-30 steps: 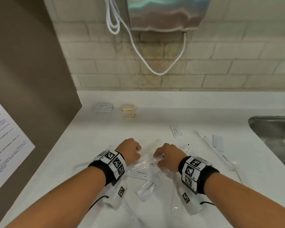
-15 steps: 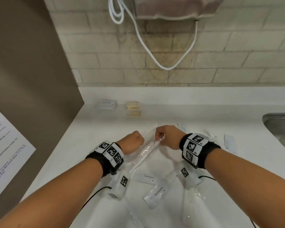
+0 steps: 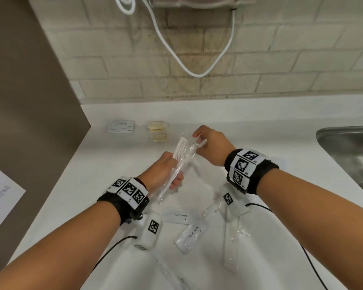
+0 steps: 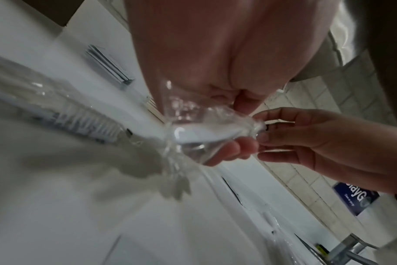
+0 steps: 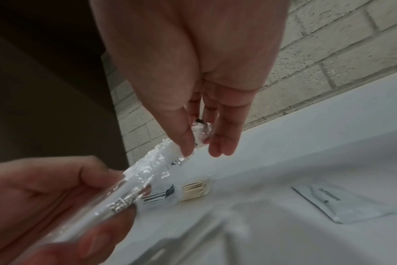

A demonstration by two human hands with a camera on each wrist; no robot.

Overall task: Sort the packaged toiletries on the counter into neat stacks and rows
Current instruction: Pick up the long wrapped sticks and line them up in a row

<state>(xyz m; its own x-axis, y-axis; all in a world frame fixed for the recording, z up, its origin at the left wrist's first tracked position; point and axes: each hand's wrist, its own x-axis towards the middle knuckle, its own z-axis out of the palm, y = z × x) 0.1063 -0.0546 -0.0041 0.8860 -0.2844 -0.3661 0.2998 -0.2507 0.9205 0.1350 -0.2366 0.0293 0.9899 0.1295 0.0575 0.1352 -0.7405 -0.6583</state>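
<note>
A white comb in clear plastic wrap (image 3: pixel 181 155) is held up above the white counter (image 3: pixel 92 185), tilted with its teeth end away from me. My left hand (image 3: pixel 166 174) grips the handle end of the wrapped comb (image 5: pixel 116 193). My right hand (image 3: pixel 210 143) pinches the far tip of the wrap (image 4: pixel 256 125) between thumb and fingers (image 5: pixel 188 141). Below lie two white toothpaste sachets (image 3: pixel 180 216) (image 3: pixel 192 234) and another wrapped comb (image 3: pixel 233 237). At the back left sit a stack of white sachets (image 3: pixel 121 126) and small yellowish packets (image 3: pixel 156 129).
A steel sink (image 3: pixel 352 155) is set into the counter at the right. A brown partition (image 3: pixel 29 122) borders the left edge, with a paper notice (image 3: pixel 0 201) on it. A brick wall with a white hose (image 3: pixel 193 70) closes the back. More clear-wrapped items lie near the front edge (image 3: pixel 170 275).
Both hands have lifted the wrapped comb off the pile and carried it up and away from me. It now stands steeper, with the right hand holding the far tip.
</note>
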